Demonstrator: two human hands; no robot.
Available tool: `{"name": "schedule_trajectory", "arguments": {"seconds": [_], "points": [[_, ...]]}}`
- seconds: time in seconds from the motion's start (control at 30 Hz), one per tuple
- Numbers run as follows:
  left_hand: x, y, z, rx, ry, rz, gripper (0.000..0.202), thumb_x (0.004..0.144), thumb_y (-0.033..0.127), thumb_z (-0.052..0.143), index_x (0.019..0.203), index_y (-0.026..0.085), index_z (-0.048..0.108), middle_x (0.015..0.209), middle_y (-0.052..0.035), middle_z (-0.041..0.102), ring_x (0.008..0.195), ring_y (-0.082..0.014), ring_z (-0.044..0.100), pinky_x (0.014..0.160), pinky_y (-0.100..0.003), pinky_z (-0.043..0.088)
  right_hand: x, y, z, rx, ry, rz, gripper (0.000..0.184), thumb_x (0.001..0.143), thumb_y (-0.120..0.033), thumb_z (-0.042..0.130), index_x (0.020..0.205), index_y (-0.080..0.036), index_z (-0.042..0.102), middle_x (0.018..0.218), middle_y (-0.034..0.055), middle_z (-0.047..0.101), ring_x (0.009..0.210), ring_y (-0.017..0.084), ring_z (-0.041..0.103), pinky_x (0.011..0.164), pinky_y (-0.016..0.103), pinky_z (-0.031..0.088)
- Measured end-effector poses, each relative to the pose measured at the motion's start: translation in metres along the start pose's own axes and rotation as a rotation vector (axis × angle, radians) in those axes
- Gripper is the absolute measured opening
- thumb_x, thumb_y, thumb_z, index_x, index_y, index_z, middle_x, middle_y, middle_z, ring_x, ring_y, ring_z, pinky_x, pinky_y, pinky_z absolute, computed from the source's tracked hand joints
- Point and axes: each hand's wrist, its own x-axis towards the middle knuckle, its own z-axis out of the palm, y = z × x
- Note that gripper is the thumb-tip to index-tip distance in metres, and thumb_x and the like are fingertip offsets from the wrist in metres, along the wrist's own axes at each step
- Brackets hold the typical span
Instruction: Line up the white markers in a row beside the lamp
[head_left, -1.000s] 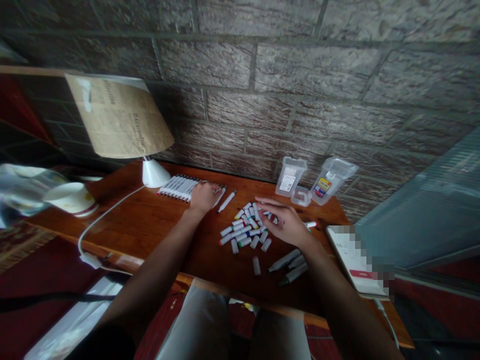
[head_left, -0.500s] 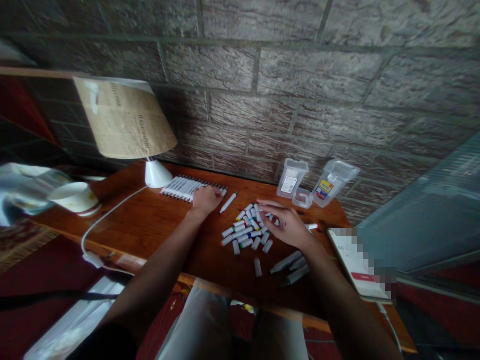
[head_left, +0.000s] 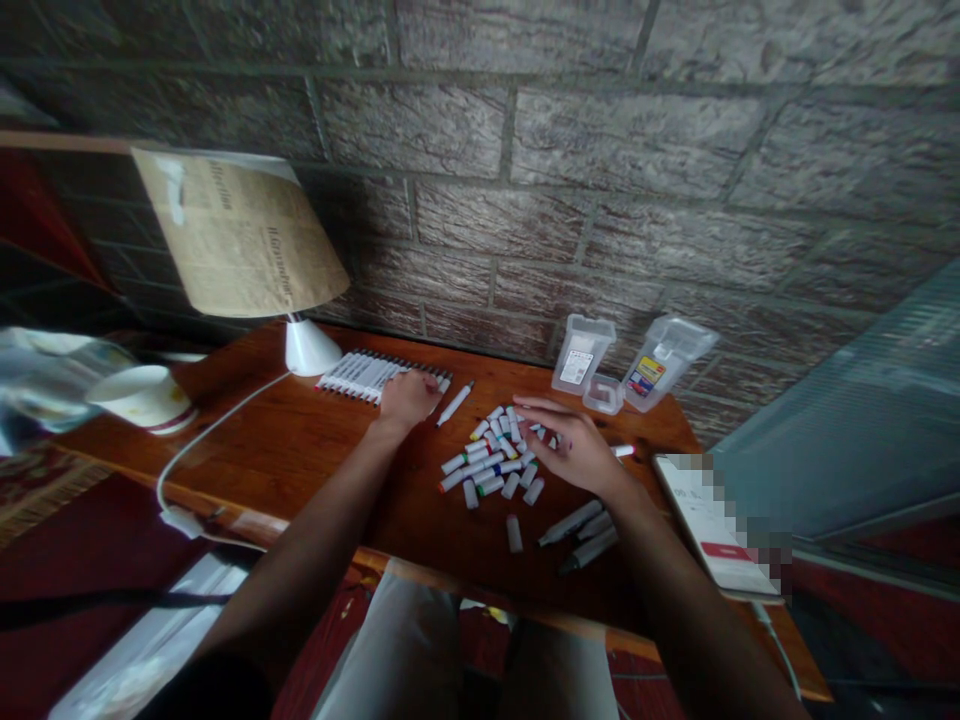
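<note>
My left hand (head_left: 406,397) rests with curled fingers at the right end of a neat row of white markers (head_left: 356,374) lined up on the wooden desk (head_left: 300,440); what the fingers hold, if anything, is hidden. A single marker (head_left: 455,402) lies just right of that hand. My right hand (head_left: 571,447) lies flat with its fingers stretched out over a loose pile of white marker caps with coloured tips (head_left: 491,460). Three uncapped grey markers (head_left: 581,532) lie below my right wrist, and one cap (head_left: 514,533) lies apart near the front.
Two clear plastic marker cases (head_left: 581,352) (head_left: 661,361) and a lid stand at the back by the brick wall. A lamp (head_left: 247,245) with its cord, a white cup (head_left: 142,395) and a booklet (head_left: 712,520) at the right edge share the desk.
Both hands have barely moved; the left hand has stayed at the end of the marker row and the right hand stays spread over the caps. The camera shifted slightly.
</note>
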Motion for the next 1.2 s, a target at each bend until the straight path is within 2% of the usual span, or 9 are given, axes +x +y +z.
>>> {"name": "schedule_trajectory", "arguments": {"seconds": [0.13, 0.3, 0.5, 0.7, 0.97, 1.03, 1.1, 1.2], "points": [[0.000, 0.002, 0.003, -0.076, 0.043, 0.061, 0.029, 0.090, 0.041, 0.058, 0.102, 0.027, 0.080, 0.102, -0.0065, 0.078, 0.098, -0.0266, 0.071, 0.084, -0.031, 0.050, 0.000, 0.000, 0.000, 0.001, -0.007, -0.004, 0.035, 0.091, -0.017, 0.058, 0.122, -0.026, 0.071, 0.129, 0.0082, 0.070, 0.116, 0.023, 0.069, 0.101, 0.039, 0.056], [-0.003, 0.012, 0.010, -0.067, -0.029, 0.231, 0.025, 0.089, 0.041, 0.062, 0.096, 0.027, 0.080, 0.103, -0.0041, 0.078, 0.098, -0.0236, 0.070, 0.085, -0.029, 0.048, 0.000, 0.000, 0.001, 0.009, -0.007, 0.006, 0.035, 0.091, -0.017, 0.059, 0.122, -0.026, 0.071, 0.130, 0.0079, 0.070, 0.115, 0.023, 0.069, 0.101, 0.039, 0.057], [-0.005, 0.017, 0.010, 0.060, -0.003, 0.159, 0.025, 0.088, 0.034, 0.057, 0.097, 0.025, 0.079, 0.103, -0.0061, 0.078, 0.101, -0.0266, 0.070, 0.087, -0.033, 0.049, 0.000, 0.002, 0.001, -0.006, -0.012, 0.002, 0.033, 0.091, -0.017, 0.058, 0.121, -0.022, 0.071, 0.129, 0.0102, 0.070, 0.115, 0.022, 0.069, 0.100, 0.037, 0.056], [-0.003, 0.012, 0.012, 0.044, 0.041, 0.057, 0.027, 0.088, 0.032, 0.055, 0.102, 0.027, 0.078, 0.105, -0.0068, 0.077, 0.102, -0.0282, 0.070, 0.089, -0.035, 0.050, -0.001, 0.004, 0.001, -0.010, -0.021, 0.011, 0.030, 0.091, -0.019, 0.058, 0.117, -0.022, 0.072, 0.125, 0.0097, 0.072, 0.113, 0.022, 0.070, 0.100, 0.038, 0.056], [-0.003, 0.013, 0.012, 0.038, 0.028, 0.043, 0.033, 0.085, 0.029, 0.056, 0.111, 0.026, 0.076, 0.110, -0.0075, 0.076, 0.106, -0.0291, 0.069, 0.092, -0.036, 0.051, 0.000, 0.006, -0.003, 0.011, -0.058, 0.085, 0.023, 0.091, -0.019, 0.057, 0.105, -0.022, 0.075, 0.114, 0.0075, 0.076, 0.100, 0.020, 0.073, 0.091, 0.034, 0.056], [-0.003, 0.013, 0.012, 0.044, 0.021, 0.040, 0.033, 0.085, 0.031, 0.057, 0.111, 0.026, 0.076, 0.110, -0.0077, 0.076, 0.107, -0.0291, 0.069, 0.092, -0.036, 0.051, -0.001, 0.008, -0.007, 0.032, -0.105, 0.147, 0.021, 0.091, -0.022, 0.058, 0.102, -0.020, 0.075, 0.105, 0.0076, 0.077, 0.091, 0.019, 0.073, 0.084, 0.032, 0.055], [-0.003, 0.012, 0.011, 0.049, 0.007, 0.041, 0.032, 0.086, 0.032, 0.056, 0.109, 0.026, 0.077, 0.109, -0.0076, 0.077, 0.106, -0.0290, 0.069, 0.091, -0.036, 0.051, -0.003, 0.011, -0.013, 0.088, -0.209, 0.244, 0.020, 0.090, -0.028, 0.060, 0.098, -0.019, 0.076, 0.095, 0.0067, 0.078, 0.079, 0.018, 0.071, 0.075, 0.030, 0.054], [-0.003, 0.012, 0.009, 0.057, 0.001, 0.057, 0.030, 0.086, 0.031, 0.056, 0.107, 0.027, 0.077, 0.105, -0.0068, 0.077, 0.103, -0.0285, 0.070, 0.089, -0.035, 0.052, -0.008, 0.012, -0.026, 0.271, -0.482, 0.401, 0.024, 0.086, -0.037, 0.066, 0.093, -0.017, 0.077, 0.088, 0.0057, 0.077, 0.075, 0.017, 0.069, 0.070, 0.027, 0.051]]}}
